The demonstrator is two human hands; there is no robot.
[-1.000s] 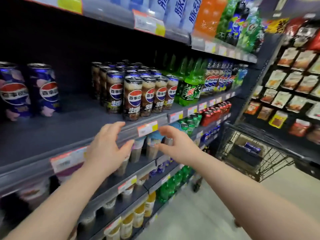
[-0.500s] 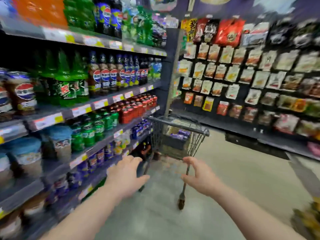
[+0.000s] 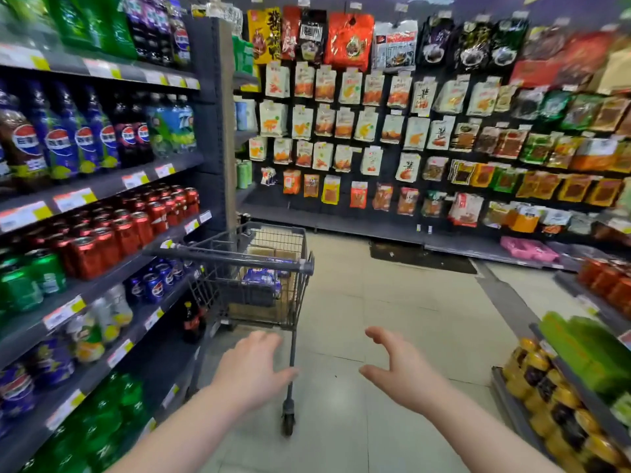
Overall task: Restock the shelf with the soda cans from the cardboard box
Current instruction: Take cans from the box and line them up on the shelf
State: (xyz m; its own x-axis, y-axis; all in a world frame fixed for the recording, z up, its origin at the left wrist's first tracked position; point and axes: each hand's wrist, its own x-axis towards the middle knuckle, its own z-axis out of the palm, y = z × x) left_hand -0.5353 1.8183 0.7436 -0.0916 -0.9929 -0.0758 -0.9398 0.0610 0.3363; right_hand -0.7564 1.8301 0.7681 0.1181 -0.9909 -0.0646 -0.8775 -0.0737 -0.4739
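A dark wire shopping cart [image 3: 239, 259] stands in the aisle ahead of me. Inside it sits a cardboard box [image 3: 269, 254] with blue soda cans [image 3: 261, 279] packed in it. My left hand [image 3: 252, 370] is stretched forward below the cart's near side, fingers straight and holding nothing. My right hand [image 3: 399, 367] reaches forward to the right of the cart, fingers and thumb spread, also holding nothing. The drinks shelf [image 3: 102, 189] runs along my left, with red cans [image 3: 136, 223] and blue Pepsi cans [image 3: 153, 285] on its rows.
Hanging snack packets [image 3: 375, 131] cover the far wall behind the cart. A low shelf with yellow and green packets [image 3: 573, 387] stands at my right. Pale tiled floor [image 3: 375, 302] lies between the shelves. A dark mat [image 3: 420, 259] lies at the far wall's foot.
My view has swung right, away from the Pepsi can shelf, onto the aisle and cart. Both hands left the shelf edge and now reach towards the cart, which looms closer.
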